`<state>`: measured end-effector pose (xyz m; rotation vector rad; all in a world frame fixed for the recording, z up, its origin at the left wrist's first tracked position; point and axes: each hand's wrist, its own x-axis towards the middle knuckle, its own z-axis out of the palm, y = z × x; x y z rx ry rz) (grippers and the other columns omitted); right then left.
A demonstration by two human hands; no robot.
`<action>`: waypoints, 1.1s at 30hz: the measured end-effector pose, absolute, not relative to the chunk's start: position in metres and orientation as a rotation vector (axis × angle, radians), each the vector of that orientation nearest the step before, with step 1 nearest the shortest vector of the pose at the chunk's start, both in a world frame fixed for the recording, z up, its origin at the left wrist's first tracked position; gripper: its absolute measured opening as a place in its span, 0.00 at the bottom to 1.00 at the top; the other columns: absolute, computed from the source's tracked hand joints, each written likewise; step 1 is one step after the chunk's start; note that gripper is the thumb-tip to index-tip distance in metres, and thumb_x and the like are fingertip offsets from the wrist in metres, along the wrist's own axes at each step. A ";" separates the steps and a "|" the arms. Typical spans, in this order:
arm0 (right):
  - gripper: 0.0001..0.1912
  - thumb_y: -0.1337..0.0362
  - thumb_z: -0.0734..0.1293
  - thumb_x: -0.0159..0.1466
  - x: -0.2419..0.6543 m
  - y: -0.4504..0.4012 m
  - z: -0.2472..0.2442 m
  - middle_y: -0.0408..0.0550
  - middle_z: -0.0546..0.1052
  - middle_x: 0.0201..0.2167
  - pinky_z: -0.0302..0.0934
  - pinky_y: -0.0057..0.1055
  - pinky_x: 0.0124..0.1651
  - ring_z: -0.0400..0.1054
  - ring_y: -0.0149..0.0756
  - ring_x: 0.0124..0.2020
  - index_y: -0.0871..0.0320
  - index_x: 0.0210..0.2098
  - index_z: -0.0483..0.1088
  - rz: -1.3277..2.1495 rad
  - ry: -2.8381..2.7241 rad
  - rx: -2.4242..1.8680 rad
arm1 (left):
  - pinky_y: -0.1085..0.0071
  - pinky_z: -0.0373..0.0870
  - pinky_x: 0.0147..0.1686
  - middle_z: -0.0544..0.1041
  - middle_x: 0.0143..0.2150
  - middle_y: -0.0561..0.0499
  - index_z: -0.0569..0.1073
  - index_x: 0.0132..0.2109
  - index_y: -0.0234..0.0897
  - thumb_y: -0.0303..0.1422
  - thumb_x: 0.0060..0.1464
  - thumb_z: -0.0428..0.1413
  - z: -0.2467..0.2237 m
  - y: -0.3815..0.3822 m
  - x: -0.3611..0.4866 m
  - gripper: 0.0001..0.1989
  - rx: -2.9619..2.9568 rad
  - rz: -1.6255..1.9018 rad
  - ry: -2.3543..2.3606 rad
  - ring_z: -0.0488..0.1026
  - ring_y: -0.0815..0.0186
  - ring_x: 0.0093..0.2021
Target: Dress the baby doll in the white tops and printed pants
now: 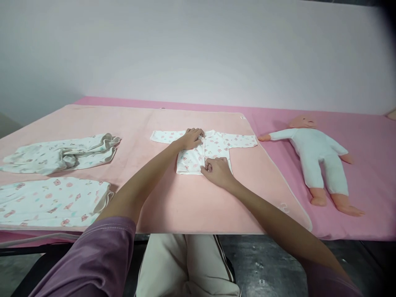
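A small white baby shirt (217,144) with a pinkish print lies flat, front side up, its sleeves spread to both sides. At the top of its front opening, below the collar, my left hand (192,139) has its fingers bent and closed on the cloth. My right hand (219,171) is curled, thumb and fingers pinching the front edge near the bottom hem. The exact grip of the fingertips is partly hidden by the hands. Under the shirt is a peach-coloured mat (185,206).
A baby doll (321,154) in white clothing lies on the pink sheet (371,173) at the right, one hand close to the shirt's sleeve. At the left are a folded printed cloth (46,154) and another printed cloth (52,202). A pale wall (198,53) stands behind.
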<state>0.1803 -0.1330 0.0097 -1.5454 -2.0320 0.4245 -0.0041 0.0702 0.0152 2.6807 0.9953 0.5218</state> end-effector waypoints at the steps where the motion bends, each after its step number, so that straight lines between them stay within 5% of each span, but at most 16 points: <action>1: 0.18 0.58 0.70 0.69 0.180 -0.134 0.010 0.39 0.74 0.24 0.53 0.41 0.58 0.67 0.36 0.31 0.55 0.26 0.63 0.423 -2.031 -1.551 | 0.47 0.59 0.67 0.78 0.49 0.43 0.72 0.54 0.41 0.35 0.61 0.52 0.015 0.070 -0.004 0.16 2.675 0.540 0.995 0.73 0.48 0.55; 5: 0.17 0.59 0.69 0.70 0.180 -0.136 0.009 0.38 0.73 0.23 0.54 0.41 0.59 0.67 0.35 0.31 0.55 0.27 0.63 0.452 -2.011 -1.537 | 0.50 0.63 0.66 0.79 0.42 0.48 0.76 0.53 0.40 0.35 0.57 0.55 0.013 0.071 -0.006 0.17 2.604 0.639 0.984 0.76 0.53 0.49; 10: 0.17 0.59 0.68 0.70 0.176 -0.132 0.017 0.36 0.69 0.23 0.58 0.34 0.48 0.63 0.33 0.28 0.54 0.27 0.61 0.579 -1.877 -1.375 | 0.64 0.70 0.38 0.73 0.30 0.54 0.78 0.49 0.41 0.34 0.55 0.58 0.013 0.077 -0.012 0.14 2.323 0.697 0.980 0.71 0.62 0.31; 15: 0.16 0.59 0.69 0.69 0.148 -0.118 0.045 0.36 0.68 0.23 0.55 0.31 0.37 0.61 0.32 0.28 0.54 0.28 0.62 0.724 -1.855 -1.232 | 0.66 0.69 0.30 0.74 0.31 0.55 0.72 0.45 0.43 0.36 0.54 0.61 0.028 0.081 -0.027 0.11 2.105 0.703 1.008 0.69 0.65 0.25; 22: 0.13 0.54 0.68 0.73 0.071 -0.080 0.051 0.40 0.77 0.33 0.62 0.31 0.42 0.70 0.34 0.36 0.54 0.36 0.71 0.965 -1.974 -0.904 | 0.57 0.74 0.55 0.82 0.55 0.43 0.71 0.39 0.40 0.36 0.51 0.60 0.041 0.109 -0.071 0.09 2.206 0.919 0.963 0.77 0.57 0.49; 26: 0.09 0.57 0.67 0.76 0.058 -0.071 0.037 0.46 0.83 0.50 0.67 0.36 0.57 0.75 0.37 0.49 0.54 0.47 0.77 0.876 -2.086 -0.738 | 0.56 0.75 0.52 0.82 0.51 0.43 0.73 0.40 0.40 0.32 0.50 0.58 0.033 0.120 -0.103 0.08 2.227 0.898 1.249 0.76 0.56 0.45; 29: 0.13 0.60 0.66 0.77 0.076 -0.084 0.025 0.51 0.82 0.57 0.65 0.44 0.66 0.74 0.43 0.60 0.54 0.57 0.78 0.682 -2.201 -0.784 | 0.52 0.75 0.52 0.80 0.45 0.43 0.76 0.42 0.40 0.30 0.52 0.56 0.029 0.115 -0.117 0.10 2.234 0.892 1.440 0.75 0.52 0.45; 33: 0.24 0.57 0.63 0.80 0.108 -0.109 0.011 0.56 0.70 0.75 0.57 0.54 0.78 0.61 0.50 0.76 0.52 0.72 0.71 0.516 -2.398 -0.838 | 0.42 0.68 0.63 0.80 0.56 0.40 0.78 0.49 0.41 0.36 0.66 0.51 0.029 0.094 -0.110 0.12 2.398 0.839 1.486 0.73 0.45 0.59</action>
